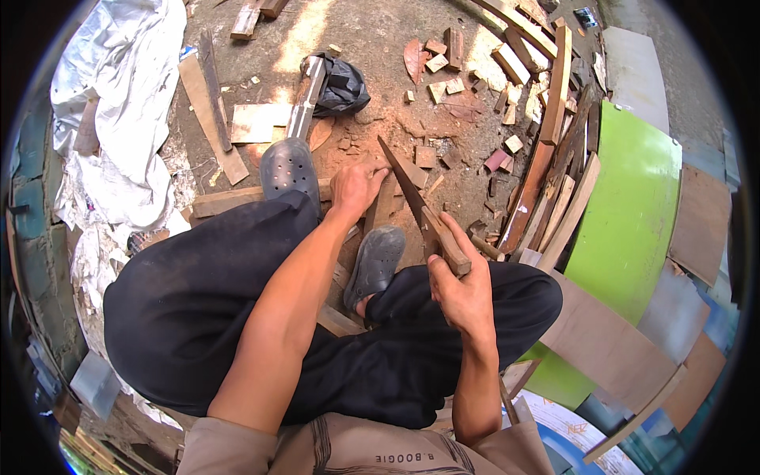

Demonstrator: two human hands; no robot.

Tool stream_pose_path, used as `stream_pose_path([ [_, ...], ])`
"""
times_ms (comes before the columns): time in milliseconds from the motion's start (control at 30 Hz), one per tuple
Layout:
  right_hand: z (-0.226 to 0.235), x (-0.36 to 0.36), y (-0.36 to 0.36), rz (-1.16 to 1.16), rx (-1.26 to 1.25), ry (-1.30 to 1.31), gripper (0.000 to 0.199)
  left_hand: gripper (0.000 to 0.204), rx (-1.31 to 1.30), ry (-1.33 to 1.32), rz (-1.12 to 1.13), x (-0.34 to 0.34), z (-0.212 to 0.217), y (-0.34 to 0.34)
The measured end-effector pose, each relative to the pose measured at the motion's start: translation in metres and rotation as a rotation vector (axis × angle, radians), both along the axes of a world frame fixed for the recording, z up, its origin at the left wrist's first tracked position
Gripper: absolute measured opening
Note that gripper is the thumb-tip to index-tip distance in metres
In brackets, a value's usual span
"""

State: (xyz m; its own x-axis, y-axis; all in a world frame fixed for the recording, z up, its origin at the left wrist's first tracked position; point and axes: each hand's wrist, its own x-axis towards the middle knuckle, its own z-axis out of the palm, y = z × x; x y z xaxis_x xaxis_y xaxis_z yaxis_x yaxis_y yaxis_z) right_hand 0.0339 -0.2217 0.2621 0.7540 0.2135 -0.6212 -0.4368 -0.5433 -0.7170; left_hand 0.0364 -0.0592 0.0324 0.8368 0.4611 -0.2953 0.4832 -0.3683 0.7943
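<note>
My right hand (465,289) grips the wooden handle of a handsaw (408,180), whose dark tapered blade points up and to the left. Left of the blade, my left hand (358,188) is closed at the upper end of a narrow piece of wood (383,204). This piece slants down toward my right clog (375,265). Its lower part is partly hidden by that foot. A longer wooden board (226,201) lies crosswise under my left clog (288,168). The blade passes close to the narrow piece; whether they touch I cannot tell.
Small wood offcuts (455,85) and sawdust litter the ground ahead. Long timber strips (546,182) are stacked at the right, beside a green panel (629,206). A black plastic bag (342,85) sits ahead, and white sheeting (119,111) lies at the left.
</note>
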Motion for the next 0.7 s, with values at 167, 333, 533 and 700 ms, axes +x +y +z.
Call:
stream_pose_path([
  [167, -0.023, -0.006, 0.005, 0.026, -0.027, -0.066, 0.058, 0.019, 0.074, -0.100, -0.060, 0.000, -0.009, 0.004],
  [333, -0.019, -0.019, 0.005, 0.042, -0.036, -0.104, 0.061, 0.018, 0.043, -0.114, -0.133, -0.001, -0.001, 0.009],
  [533, -0.029, -0.016, 0.006, 0.030, -0.056, -0.117, 0.059, 0.013, 0.020, -0.126, -0.088, -0.005, -0.003, 0.006],
  [700, -0.037, -0.025, 0.004, -0.042, -0.013, -0.100, 0.057, 0.015, 0.201, -0.335, -0.139, -0.001, -0.014, 0.011],
])
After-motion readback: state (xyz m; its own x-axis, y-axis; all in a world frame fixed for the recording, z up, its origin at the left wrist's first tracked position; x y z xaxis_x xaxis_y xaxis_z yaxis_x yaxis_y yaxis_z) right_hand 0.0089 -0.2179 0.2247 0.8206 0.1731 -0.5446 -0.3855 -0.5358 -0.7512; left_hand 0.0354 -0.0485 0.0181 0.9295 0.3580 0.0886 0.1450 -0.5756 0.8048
